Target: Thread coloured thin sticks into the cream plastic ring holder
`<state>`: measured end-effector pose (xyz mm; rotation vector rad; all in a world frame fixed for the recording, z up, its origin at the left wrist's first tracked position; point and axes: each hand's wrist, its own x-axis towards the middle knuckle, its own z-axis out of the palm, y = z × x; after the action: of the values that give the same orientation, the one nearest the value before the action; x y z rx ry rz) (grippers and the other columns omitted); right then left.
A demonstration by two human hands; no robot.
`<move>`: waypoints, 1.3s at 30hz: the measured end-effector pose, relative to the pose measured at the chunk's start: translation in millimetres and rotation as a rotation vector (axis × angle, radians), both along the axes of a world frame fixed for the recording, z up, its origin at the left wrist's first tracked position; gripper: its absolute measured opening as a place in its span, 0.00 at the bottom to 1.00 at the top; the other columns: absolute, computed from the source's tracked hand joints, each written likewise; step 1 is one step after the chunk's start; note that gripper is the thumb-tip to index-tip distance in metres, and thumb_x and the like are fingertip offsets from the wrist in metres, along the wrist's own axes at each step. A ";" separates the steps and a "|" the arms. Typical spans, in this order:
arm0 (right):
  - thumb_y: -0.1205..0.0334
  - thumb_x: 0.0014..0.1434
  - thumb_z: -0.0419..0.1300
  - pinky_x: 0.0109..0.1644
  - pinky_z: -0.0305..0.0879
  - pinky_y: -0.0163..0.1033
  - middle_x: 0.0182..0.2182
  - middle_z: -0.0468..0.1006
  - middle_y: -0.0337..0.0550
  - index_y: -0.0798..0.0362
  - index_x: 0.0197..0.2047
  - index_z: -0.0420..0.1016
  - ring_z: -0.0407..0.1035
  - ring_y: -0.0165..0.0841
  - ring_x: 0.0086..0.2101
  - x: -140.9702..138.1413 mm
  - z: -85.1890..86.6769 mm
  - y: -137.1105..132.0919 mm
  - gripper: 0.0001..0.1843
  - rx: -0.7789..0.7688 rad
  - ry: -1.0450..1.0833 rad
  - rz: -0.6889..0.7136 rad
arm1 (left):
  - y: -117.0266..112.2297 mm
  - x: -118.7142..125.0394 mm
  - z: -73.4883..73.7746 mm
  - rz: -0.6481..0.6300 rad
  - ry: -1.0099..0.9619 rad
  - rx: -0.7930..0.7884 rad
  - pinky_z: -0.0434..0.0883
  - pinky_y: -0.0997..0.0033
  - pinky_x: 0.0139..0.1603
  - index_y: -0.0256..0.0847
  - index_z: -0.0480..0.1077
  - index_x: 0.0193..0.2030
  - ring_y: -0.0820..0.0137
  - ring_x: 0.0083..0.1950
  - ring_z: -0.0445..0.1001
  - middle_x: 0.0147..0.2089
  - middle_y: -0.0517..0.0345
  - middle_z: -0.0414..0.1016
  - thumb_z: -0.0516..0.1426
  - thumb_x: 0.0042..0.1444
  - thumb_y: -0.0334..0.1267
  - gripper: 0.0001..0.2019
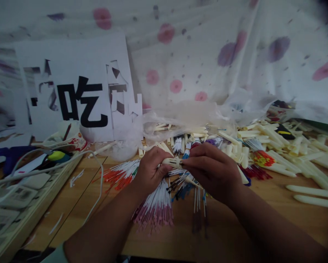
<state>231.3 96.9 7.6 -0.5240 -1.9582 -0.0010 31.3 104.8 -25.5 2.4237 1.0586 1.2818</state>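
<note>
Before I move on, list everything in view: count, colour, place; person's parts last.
slotted piece: one, cream, picture centre
pink-tipped sticks: many, white and pink, below centre
orange-tipped sticks: many, white and orange, left of centre
other sticks: many, mixed colours, centre, right
tubes: many, cream, back and right
board: one, white, black character, back left
curtain: one, white, pink and purple spots, behind
plastic bag: count unclear, clear, back
cable: one, white, left
boxes: several, white, far left
paper scraps: several, white, left
table: one, brown, beneath
left hand: one, bare, gripping the slotted piece
right hand: one, bare, at that piece's right end
</note>
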 end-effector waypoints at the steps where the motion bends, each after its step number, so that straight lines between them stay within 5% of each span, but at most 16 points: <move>1: 0.71 0.54 0.61 0.33 0.67 0.35 0.30 0.72 0.44 0.56 0.33 0.74 0.68 0.29 0.33 0.0 -1.0 0.8 0.03 0.005 -0.010 -0.005 | -0.7 0.4 0.2 0.002 0.002 -0.001 0.62 0.67 0.41 0.40 0.70 0.41 0.68 0.40 0.66 0.36 0.55 0.70 0.45 0.61 0.53 0.20; 18: 0.68 0.55 0.57 0.38 0.65 0.39 0.28 0.71 0.39 0.52 0.30 0.74 0.67 0.29 0.33 -24.4 -21.5 -0.8 0.05 -0.487 0.335 0.006 | -4.3 3.2 -2.7 0.292 0.066 0.154 0.62 0.65 0.38 0.38 0.72 0.40 0.65 0.37 0.68 0.33 0.53 0.71 0.50 0.59 0.51 0.18; 22: 0.66 0.56 0.57 0.42 0.65 0.42 0.33 0.72 0.41 0.50 0.36 0.76 0.68 0.31 0.37 -23.6 -28.0 1.7 0.08 -0.560 0.374 0.090 | -0.9 1.1 -4.3 0.308 0.061 0.170 0.63 0.66 0.38 0.38 0.73 0.39 0.65 0.37 0.68 0.33 0.53 0.71 0.50 0.59 0.51 0.18; 33: 0.62 0.53 0.59 0.37 0.65 0.38 0.28 0.72 0.38 0.53 0.30 0.74 0.68 0.28 0.31 -25.2 -29.4 8.7 0.05 -0.832 0.393 0.170 | 3.9 -1.9 -9.3 0.373 0.123 0.213 0.63 0.66 0.40 0.41 0.73 0.39 0.66 0.38 0.68 0.34 0.54 0.71 0.54 0.57 0.50 0.15; 39: 0.62 0.56 0.56 0.45 0.65 0.41 0.37 0.76 0.44 0.52 0.38 0.76 0.70 0.30 0.40 -17.0 -37.7 26.0 0.09 -0.643 0.258 0.003 | 22.4 -19.1 -3.8 0.461 -0.171 -0.087 0.64 0.72 0.37 0.37 0.71 0.38 0.69 0.35 0.68 0.34 0.56 0.71 0.52 0.58 0.46 0.14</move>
<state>214.3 122.9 -30.1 -0.8874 -1.6812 0.6835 12.2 127.1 -29.3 2.0288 1.6442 1.5017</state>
